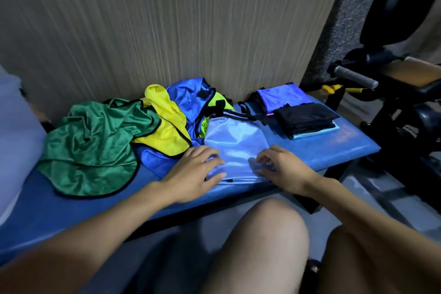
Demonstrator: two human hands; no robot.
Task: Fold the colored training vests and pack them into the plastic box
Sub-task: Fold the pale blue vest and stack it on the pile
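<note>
The fingers (216,167) of the left hand (195,169) curl round the near left edge of the light blue vest (235,143), a fold of cloth caught between them. The right hand (279,166) has its fingers bent down onto the near right edge, seemingly pinching the fabric, though blur makes that grip uncertain. The vest lies half flattened on the blue desk (334,148), straps pointing away toward the wall.

Just left of it sits the unfolded heap: a royal blue vest (186,95), a yellow vest (167,126) and a green vest (95,141), overlapping. To the right, well apart from the hands, a folded stack (300,112) waits. No plastic box is in view.

I'd worry about the slippery mesh: a fold pulled unevenly could slide or drag the heap's edge along, since the royal blue one touches it. The dangling straps could also snag.

I can read no brand, label or writing anywhere.
</note>
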